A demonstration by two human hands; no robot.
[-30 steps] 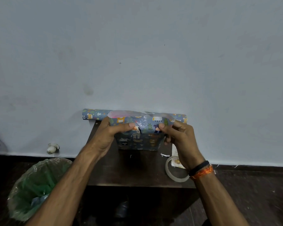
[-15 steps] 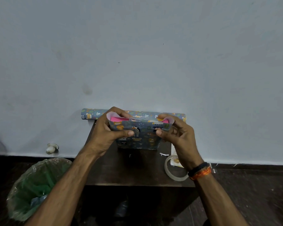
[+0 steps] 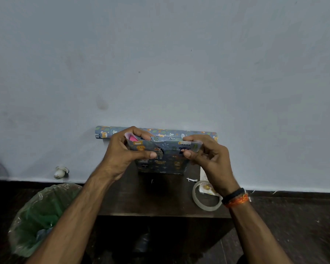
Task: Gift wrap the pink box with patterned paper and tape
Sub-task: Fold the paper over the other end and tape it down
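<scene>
While both hands pinch patterned paper [image 3: 160, 159] | left hand [image 3: 122, 151], right hand [image 3: 208, 155] grip holding | pink box [image 3: 132, 138] mostly hidden

Single head cam, looked forward and down at a small table [image 3: 160, 199] against the wall [image 3: 160, 54]; close range, wide-angle, forearms entered from the bottom.

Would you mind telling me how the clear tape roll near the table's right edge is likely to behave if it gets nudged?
The tape roll lies flat on its side, so a nudge would probably slide it, not roll it. It looks like a thin hollow ring, likely light. It sits close to the table corner beside the right hand, so a push outward might knock it off.
</scene>
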